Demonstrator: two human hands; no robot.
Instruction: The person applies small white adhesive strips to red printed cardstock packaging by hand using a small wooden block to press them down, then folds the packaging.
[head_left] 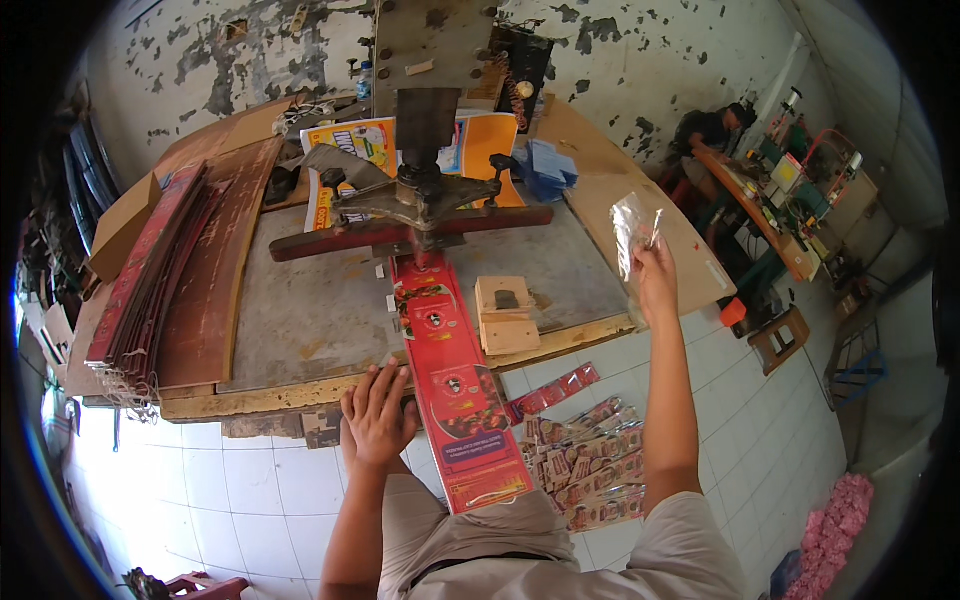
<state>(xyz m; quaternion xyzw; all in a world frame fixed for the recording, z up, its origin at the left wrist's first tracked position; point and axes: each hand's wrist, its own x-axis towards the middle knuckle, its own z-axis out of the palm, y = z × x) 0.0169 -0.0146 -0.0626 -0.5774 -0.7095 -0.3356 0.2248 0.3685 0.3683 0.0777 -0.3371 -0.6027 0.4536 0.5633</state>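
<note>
Looking down at our bench here, going left to right. Way out past our left hand there's a stack of dark red boards (160, 270) leaning along the table's edge. Our left hand (378, 415) is open, fingers spread flat, resting on the front lip of the wooden worktable (300, 320) and touching the left edge of the long red printed card strip (455, 385). That strip runs from under the metal press (425, 190) up ahead of us, over the table edge and down toward our lap. Just right of the strip, between our two hands, sit a couple of small wooden blocks (505, 315). Down on the tiled floor below and between our arms there's a pile of red printed packets (590, 465). Our right hand (655, 280) is raised out past the table's right side, pinching a clear plastic bag (630, 235) between its fingers. Further right, another person (712, 130) sits at a cluttered bench, well apart from us.
</note>
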